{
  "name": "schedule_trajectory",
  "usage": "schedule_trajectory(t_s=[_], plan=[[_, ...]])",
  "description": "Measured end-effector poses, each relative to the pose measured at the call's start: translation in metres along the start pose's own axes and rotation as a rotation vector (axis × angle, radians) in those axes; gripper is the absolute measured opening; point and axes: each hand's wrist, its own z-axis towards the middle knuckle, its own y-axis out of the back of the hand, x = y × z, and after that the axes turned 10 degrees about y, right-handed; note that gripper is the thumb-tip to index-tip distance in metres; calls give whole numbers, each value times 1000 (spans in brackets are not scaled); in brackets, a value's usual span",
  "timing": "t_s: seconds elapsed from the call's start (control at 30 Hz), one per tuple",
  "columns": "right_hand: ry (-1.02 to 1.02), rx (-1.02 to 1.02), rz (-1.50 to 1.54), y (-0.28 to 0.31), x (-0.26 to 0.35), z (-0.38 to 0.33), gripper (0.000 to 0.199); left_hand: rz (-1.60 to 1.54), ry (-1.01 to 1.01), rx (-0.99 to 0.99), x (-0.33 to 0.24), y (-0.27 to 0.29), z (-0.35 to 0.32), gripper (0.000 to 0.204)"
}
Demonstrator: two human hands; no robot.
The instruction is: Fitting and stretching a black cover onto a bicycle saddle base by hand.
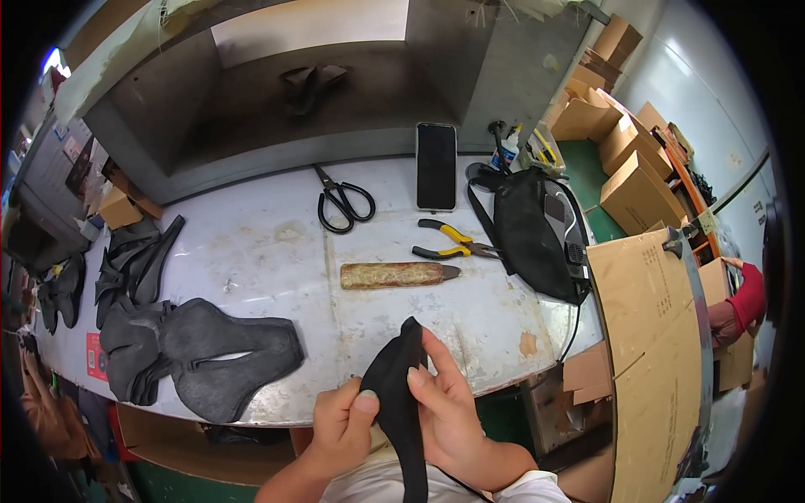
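Note:
Both my hands hold a black, curved, soft-looking piece (397,394) upright at the table's front edge. My left hand (342,427) pinches its left side, thumb on the face. My right hand (449,411) grips the right edge with the thumb in front and fingers behind. To the left lie stacked black saddle-shaped pads (222,335), the top one with a slit down its middle. Beyond my hands lies a knife with a worn, wrapped handle (392,276), its short blade pointing right. Yellow-and-black pliers (457,241) and black-handled scissors (342,204) rest farther back.
A phone (436,168) and a black pouch (532,230) with a cable lie at the back right. Behind the table stands a grey metal box (293,142) with a black piece inside. More black pieces (138,264) sit left; cardboard (650,335) and a person (742,306) are right.

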Motion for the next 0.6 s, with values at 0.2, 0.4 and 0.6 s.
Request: schedule_trajectory(t_s=[0.2, 0.4, 0.6], plan=[[-72, 418, 346, 16, 23, 13, 67, -610, 144, -99, 22, 16, -10, 37], [-158, 796, 683, 24, 26, 29, 69, -715, 764, 263, 52, -9, -31, 29], [4, 569, 443, 16, 8, 30, 86, -754, 320, 339, 29, -5, -17, 50]])
